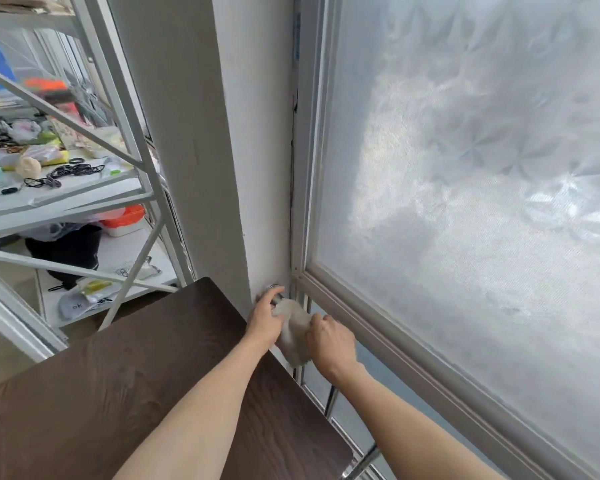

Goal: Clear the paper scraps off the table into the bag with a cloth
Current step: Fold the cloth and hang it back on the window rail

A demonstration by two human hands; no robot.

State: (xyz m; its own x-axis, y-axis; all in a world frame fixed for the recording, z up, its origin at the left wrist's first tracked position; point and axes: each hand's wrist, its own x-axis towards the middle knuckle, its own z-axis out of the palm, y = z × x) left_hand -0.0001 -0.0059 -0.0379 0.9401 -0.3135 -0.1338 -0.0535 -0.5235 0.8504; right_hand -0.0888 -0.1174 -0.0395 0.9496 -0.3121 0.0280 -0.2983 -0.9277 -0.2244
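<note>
A pale beige cloth hangs at the far right edge of the dark brown wooden table, just under the window frame. My left hand grips the cloth's upper end, close to a small metal knob on the wall. My right hand holds the cloth's right side. Both forearms reach across the table's right edge. No paper scraps and no bag show in this view.
A white metal shelving rack stands at the left, cluttered with hair ties, plastic bags and an orange-lidded box. A white wall pillar rises behind the table. A large frosted, patterned window fills the right side.
</note>
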